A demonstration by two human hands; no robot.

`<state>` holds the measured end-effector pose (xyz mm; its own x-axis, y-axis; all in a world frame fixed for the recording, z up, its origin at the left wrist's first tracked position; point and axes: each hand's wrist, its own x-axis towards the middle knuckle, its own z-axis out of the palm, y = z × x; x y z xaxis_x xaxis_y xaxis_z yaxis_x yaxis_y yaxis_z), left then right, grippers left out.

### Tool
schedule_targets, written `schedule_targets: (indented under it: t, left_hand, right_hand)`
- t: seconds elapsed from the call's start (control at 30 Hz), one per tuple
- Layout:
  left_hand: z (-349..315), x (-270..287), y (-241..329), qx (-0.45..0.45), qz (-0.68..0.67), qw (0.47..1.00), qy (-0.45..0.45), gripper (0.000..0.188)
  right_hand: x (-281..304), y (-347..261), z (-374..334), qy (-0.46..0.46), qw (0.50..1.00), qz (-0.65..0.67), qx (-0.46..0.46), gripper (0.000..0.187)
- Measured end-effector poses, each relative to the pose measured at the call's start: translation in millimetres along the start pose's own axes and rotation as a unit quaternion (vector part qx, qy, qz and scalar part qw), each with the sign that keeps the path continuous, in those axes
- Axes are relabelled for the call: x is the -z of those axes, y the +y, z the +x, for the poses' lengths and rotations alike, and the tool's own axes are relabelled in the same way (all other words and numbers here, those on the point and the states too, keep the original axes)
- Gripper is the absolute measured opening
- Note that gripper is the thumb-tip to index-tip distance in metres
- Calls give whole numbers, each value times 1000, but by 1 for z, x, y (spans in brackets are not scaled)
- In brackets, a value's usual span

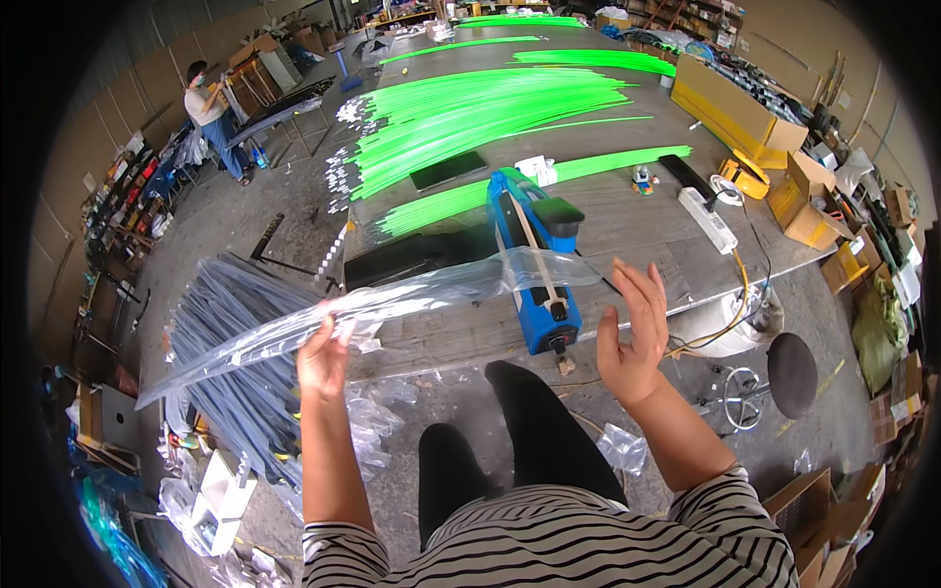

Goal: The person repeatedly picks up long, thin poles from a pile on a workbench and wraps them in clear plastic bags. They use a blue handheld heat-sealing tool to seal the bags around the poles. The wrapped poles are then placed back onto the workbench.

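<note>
A long clear plastic sleeve (431, 294) stretches from the lower left, over the table's near edge, and across a blue heat sealer (541, 331). My left hand (321, 359) pinches this sleeve near its middle, fingers closed on it. To the right of the sealer, my right hand (635, 345) is raised with fingers apart and nothing in it. The sealer's arm, with a dark pad (559, 212) on its side, runs away from me. I cannot make out whether anything lies inside the sleeve.
Bundles of bright green rods (470, 118) cover the far table. A pile of long grey plastic-wrapped pieces (235, 358) lies at left. A white power strip (708, 221), a yellow tape dispenser (747, 178) and cardboard boxes (730, 113) stand at right. Another person (211, 113) works far left.
</note>
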<state>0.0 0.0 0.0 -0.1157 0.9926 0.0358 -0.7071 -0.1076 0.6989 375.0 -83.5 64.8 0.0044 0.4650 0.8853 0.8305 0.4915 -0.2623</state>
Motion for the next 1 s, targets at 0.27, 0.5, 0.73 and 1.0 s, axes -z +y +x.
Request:
schedule_targets:
  t: [0.27,0.5,0.73,1.0]
  left_hand:
    - [-67,38,54,-12,-77,997,-22,32]
    - [-96,44,56,-14,-47,997,-52,35]
    - [-137,-42,34,-4,115,987,-109,34]
    - [-135,-120,10,-5,298,915,-274,51]
  right_hand:
    - [8,-41,-4,-113,978,172,-36,40]
    - [18,-61,-2,-180,959,217,1,45]
    - [37,-93,-20,-485,844,224,47,53]
    - [106,-35,-49,-299,911,191,-212,41]
